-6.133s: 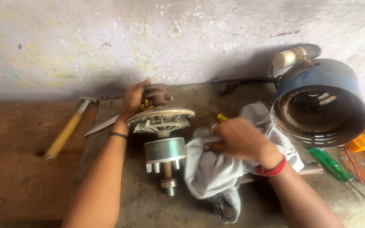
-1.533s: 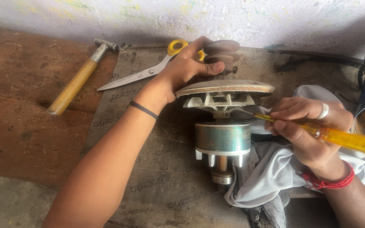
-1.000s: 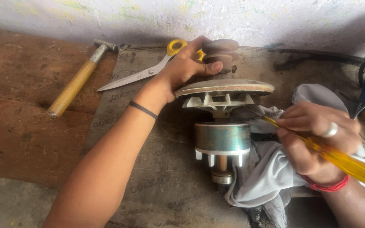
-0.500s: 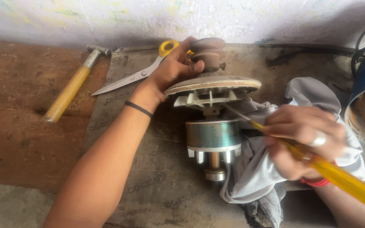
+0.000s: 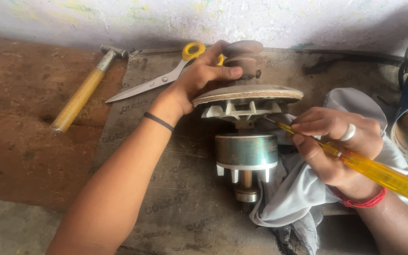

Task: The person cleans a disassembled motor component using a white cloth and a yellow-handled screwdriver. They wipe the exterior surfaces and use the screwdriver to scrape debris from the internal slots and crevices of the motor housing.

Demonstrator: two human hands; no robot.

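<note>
Rotor assembly (image 5: 245,141) lies on its side near the middle of the worktop (image 5: 175,198), a grey mat-covered slab, with its broad disc toward the back edge and its shaft end pointing to the front edge. The left hand (image 5: 199,80) is wrapped around the brown spindle end behind the disc, fingers closed on it. The right hand (image 5: 338,144) is clamped on a yellow-handled screwdriver (image 5: 378,172), whose tip reaches in under the disc among the white fins; whether the tip touches metal is hard to make out. A grey cloth (image 5: 289,198) lies bunched under the right hand, against the rotor's drum. Yellow-handled scissors (image 5: 164,78) rest near the back edge just beside the left hand, and a wooden-handled hammer (image 5: 83,92) lies off the mat to the left.
</note>
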